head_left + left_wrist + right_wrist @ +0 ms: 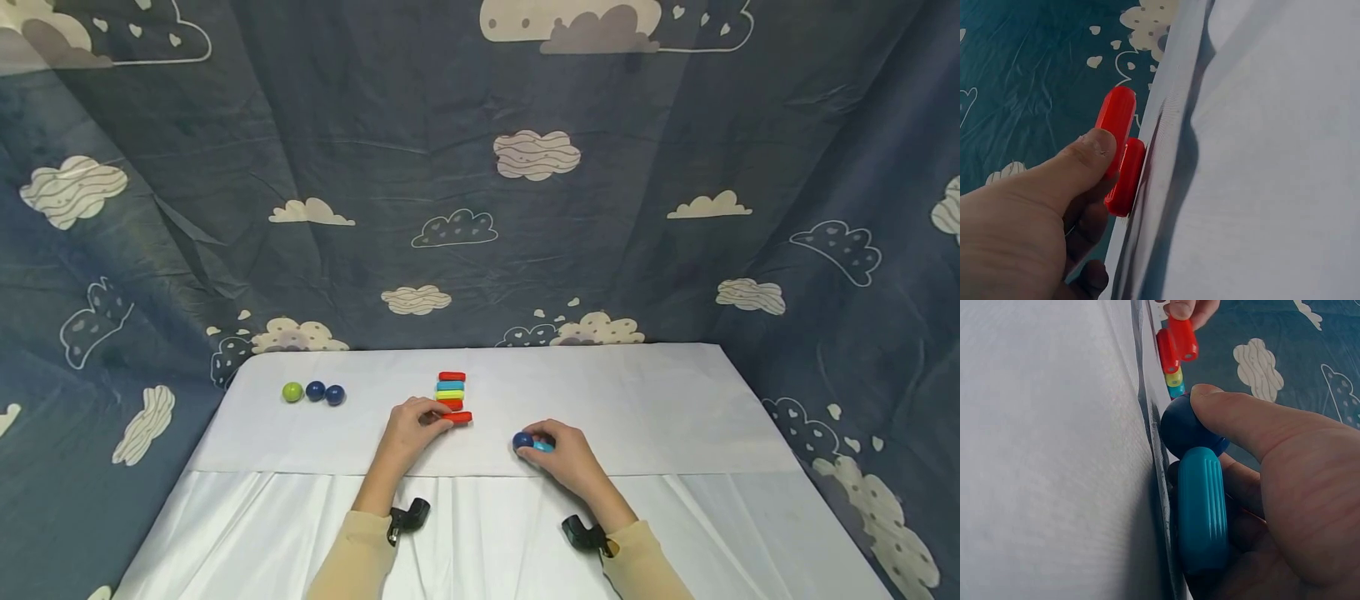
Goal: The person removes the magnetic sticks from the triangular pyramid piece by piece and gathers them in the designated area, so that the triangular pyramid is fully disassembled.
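My left hand [415,427] pinches a red ribbed stick [459,417] between thumb and fingers, just in front of a column of short coloured sticks. From far to near, that column shows a red stick [452,377], a light blue one [450,386], a yellow-green one [450,394] and another red one [452,405]. Farther right, my right hand [572,458] grips a dark blue ball [1182,428] together with a light blue ribbed stick [1202,512]. In the right wrist view, the thumb lies on the ball, and the stick's end meets it. Some of the right fingers are hidden behind the stick.
On the table's left side, a green ball [292,392] stands beside two dark blue balls, one [315,390] close to the other [335,395]. White cloth [637,383] covers the table. A dark cloud-patterned curtain [450,275] hangs behind it and at both sides.
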`<move>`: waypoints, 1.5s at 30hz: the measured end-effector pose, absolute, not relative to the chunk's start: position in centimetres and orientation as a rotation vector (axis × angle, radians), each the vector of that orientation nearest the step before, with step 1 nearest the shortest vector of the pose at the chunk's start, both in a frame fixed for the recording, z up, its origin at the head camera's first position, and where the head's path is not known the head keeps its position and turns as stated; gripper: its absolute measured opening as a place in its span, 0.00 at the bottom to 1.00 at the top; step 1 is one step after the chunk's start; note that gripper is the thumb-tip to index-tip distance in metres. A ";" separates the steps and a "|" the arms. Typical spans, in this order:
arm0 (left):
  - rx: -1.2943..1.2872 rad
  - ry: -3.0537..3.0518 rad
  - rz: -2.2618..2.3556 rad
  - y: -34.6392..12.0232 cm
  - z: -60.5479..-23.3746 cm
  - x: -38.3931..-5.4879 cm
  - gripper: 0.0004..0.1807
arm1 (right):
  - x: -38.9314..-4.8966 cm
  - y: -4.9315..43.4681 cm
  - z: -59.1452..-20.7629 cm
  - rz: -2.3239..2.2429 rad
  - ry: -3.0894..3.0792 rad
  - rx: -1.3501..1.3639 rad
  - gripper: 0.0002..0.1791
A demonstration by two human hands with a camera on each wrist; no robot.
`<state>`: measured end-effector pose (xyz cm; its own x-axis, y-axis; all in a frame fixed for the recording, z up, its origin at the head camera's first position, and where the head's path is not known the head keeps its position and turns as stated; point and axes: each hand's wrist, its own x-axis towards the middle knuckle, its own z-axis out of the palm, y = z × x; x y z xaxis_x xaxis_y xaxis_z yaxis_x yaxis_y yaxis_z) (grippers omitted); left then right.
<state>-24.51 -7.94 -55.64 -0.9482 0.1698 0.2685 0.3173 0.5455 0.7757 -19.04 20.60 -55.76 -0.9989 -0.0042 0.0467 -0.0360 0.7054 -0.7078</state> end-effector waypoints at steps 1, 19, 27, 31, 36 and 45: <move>-0.418 -2.601 -1.350 -8.0 -55.7 -24.6 0.08 | -19.0 20.6 -55.7 1.191 -2.861 0.037 0.17; -0.322 -2.497 -1.226 -8.1 -56.7 -25.3 0.11 | -19.0 20.5 -55.6 1.190 -2.860 0.031 0.18; -0.286 -2.508 -1.287 -8.1 -56.4 -25.1 0.08 | -19.0 20.6 -55.7 1.214 -2.847 0.055 0.18; -0.304 -2.454 -1.283 -8.2 -56.4 -25.2 0.08 | -19.0 20.7 -55.6 1.221 -2.848 0.060 0.18; -0.405 -2.344 -1.281 -8.1 -56.6 -25.3 0.08 | -19.1 20.7 -55.6 1.235 -2.841 0.067 0.17; -0.677 -2.384 -1.439 -6.3 -56.6 -24.3 0.10 | -18.9 20.7 -55.7 1.225 -2.848 0.085 0.20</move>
<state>-24.32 -6.26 -56.59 -0.8528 0.2488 0.4591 0.5222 0.3960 0.7554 -18.91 20.65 -55.67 -0.9977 -0.0341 0.0586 -0.0660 0.6867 -0.7239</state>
